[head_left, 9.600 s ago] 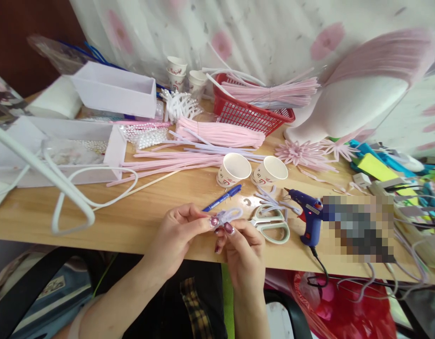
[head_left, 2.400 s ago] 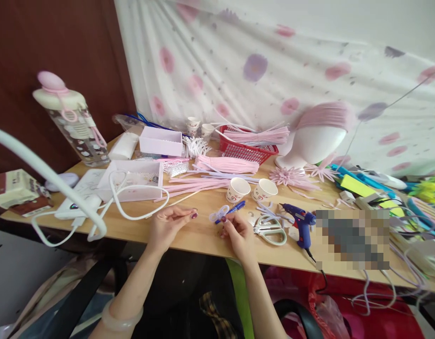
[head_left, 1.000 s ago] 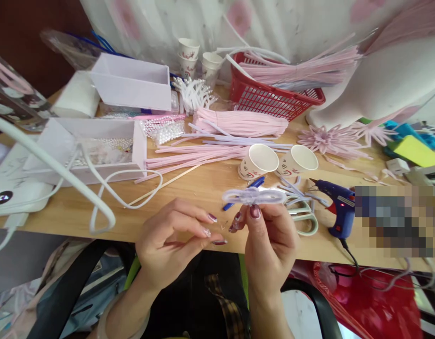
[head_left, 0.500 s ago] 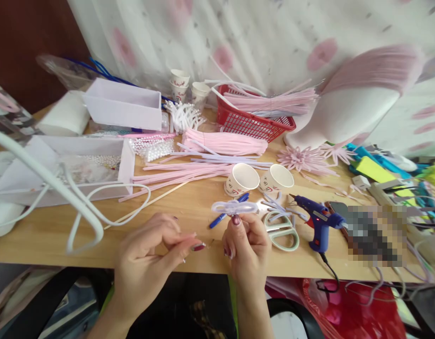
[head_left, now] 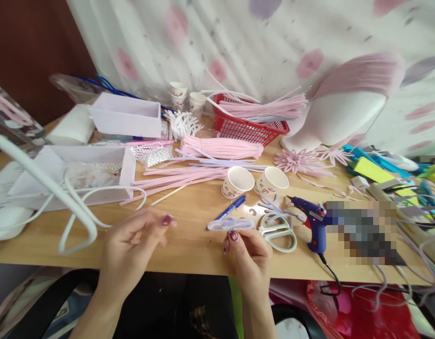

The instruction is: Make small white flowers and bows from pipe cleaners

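My right hand [head_left: 250,254] pinches a small lilac pipe-cleaner loop shape [head_left: 231,224] between thumb and fingers, above the front of the wooden table. Partly behind the loops lies a blue pen [head_left: 234,205]. Light-green-handled scissors [head_left: 279,233] rest just right of that hand, with short lilac pipe-cleaner pieces [head_left: 274,205] behind them. My left hand [head_left: 134,245] hovers over the table to the left. Its thumb and fingers are bent near each other and smeared by motion; whether anything is between them does not show.
Two paper cups [head_left: 238,182] stand mid-table. A blue glue gun [head_left: 314,221] lies at the right. Pink pipe cleaners [head_left: 220,147], a red basket [head_left: 249,132], a white box [head_left: 128,172] and a white head form [head_left: 348,113] stand behind. A thick white cable [head_left: 44,183] crosses the left.
My left hand has moved left, away from my right hand. My right hand, still holding the lilac loops, is slightly lower in the view. The camera has shifted a little.
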`<action>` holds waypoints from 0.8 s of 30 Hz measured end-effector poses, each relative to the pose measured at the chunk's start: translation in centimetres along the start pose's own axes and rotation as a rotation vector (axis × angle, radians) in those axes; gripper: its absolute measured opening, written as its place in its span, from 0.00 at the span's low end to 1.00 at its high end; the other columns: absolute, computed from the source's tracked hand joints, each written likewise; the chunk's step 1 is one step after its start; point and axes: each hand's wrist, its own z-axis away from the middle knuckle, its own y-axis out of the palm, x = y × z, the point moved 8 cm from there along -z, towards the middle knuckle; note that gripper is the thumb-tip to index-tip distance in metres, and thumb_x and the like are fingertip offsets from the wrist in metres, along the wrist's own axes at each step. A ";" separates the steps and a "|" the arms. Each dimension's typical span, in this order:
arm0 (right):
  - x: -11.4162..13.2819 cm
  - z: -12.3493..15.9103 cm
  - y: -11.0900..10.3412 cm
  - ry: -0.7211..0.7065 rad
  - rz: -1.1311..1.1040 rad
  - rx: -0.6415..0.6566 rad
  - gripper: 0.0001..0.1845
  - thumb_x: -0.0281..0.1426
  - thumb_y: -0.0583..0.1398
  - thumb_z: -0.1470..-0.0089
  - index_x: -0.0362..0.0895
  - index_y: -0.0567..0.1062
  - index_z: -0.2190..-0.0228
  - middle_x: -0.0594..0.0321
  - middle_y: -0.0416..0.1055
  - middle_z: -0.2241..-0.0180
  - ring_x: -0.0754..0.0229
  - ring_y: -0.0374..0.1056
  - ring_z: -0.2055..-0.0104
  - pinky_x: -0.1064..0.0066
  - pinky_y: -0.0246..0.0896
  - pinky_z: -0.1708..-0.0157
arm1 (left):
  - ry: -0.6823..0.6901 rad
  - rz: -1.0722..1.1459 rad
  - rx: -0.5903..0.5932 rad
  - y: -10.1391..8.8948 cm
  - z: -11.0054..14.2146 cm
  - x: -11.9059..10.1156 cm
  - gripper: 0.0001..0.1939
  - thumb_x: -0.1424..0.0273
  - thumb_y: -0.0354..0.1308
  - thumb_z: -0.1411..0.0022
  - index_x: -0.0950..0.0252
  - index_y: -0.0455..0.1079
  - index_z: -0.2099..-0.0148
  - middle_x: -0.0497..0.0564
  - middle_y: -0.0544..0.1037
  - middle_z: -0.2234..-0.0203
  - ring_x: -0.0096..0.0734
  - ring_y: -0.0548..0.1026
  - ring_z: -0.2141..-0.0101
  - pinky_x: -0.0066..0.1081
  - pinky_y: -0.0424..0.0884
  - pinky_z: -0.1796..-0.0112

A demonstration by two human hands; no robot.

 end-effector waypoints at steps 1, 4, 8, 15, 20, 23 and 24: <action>0.1 0.0 0.2 -0.016 0.006 0.030 0.05 0.31 0.64 0.36 0.51 0.82 0.64 0.64 0.74 0.70 0.63 0.67 0.72 0.73 0.62 0.72 | -0.045 0.009 -0.015 0.0 0.1 0.2 0.12 0.60 0.66 0.37 0.57 0.77 0.72 0.48 0.83 0.70 0.37 0.80 0.65 0.37 0.77 0.56; 0.5 0.1 0.8 -0.035 0.040 0.104 0.07 0.29 0.62 0.35 0.50 0.81 0.64 0.62 0.73 0.66 0.60 0.68 0.66 0.70 0.62 0.69 | -0.151 0.161 0.047 1.5 1.1 0.3 0.07 0.65 0.69 0.40 0.56 0.81 0.58 0.49 0.84 0.60 0.39 0.81 0.56 0.34 0.77 0.53; 1.2 0.5 1.0 -0.069 0.085 0.135 0.08 0.27 0.61 0.35 0.47 0.80 0.66 0.61 0.70 0.66 0.59 0.68 0.65 0.68 0.62 0.67 | -0.123 0.226 0.162 2.6 1.9 -0.3 0.07 0.66 0.67 0.37 0.57 0.80 0.56 0.51 0.85 0.58 0.41 0.82 0.54 0.36 0.78 0.51; 1.3 0.2 -0.3 -0.107 0.129 0.124 0.09 0.25 0.60 0.35 0.47 0.79 0.67 0.62 0.69 0.66 0.58 0.67 0.62 0.69 0.62 0.65 | 0.149 -0.351 -0.043 -1.7 -1.7 0.8 0.16 0.63 0.59 0.32 0.58 0.71 0.74 0.49 0.82 0.65 0.42 0.79 0.59 0.40 0.73 0.53; 0.3 0.2 -0.6 -0.031 0.187 0.141 0.09 0.26 0.60 0.34 0.50 0.80 0.63 0.62 0.71 0.67 0.57 0.67 0.63 0.68 0.61 0.65 | 0.216 -0.739 0.019 0.2 -2.0 2.3 0.13 0.63 0.51 0.32 0.63 0.73 0.53 0.62 0.78 0.57 0.58 0.76 0.52 0.54 0.70 0.48; -0.1 0.4 -0.9 -0.005 0.163 0.139 0.08 0.27 0.60 0.34 0.50 0.80 0.62 0.62 0.71 0.67 0.57 0.68 0.63 0.66 0.61 0.64 | 0.170 -0.927 0.021 0.7 -1.9 3.4 0.16 0.61 0.47 0.31 0.65 0.71 0.57 0.65 0.74 0.61 0.65 0.73 0.53 0.58 0.70 0.51; -0.2 0.5 -1.0 0.002 0.148 0.135 0.08 0.27 0.60 0.34 0.50 0.80 0.62 0.62 0.71 0.67 0.57 0.68 0.63 0.67 0.61 0.65 | 0.151 -0.945 0.029 0.6 -1.9 3.7 0.15 0.60 0.46 0.31 0.63 0.70 0.60 0.64 0.73 0.62 0.65 0.73 0.54 0.58 0.70 0.52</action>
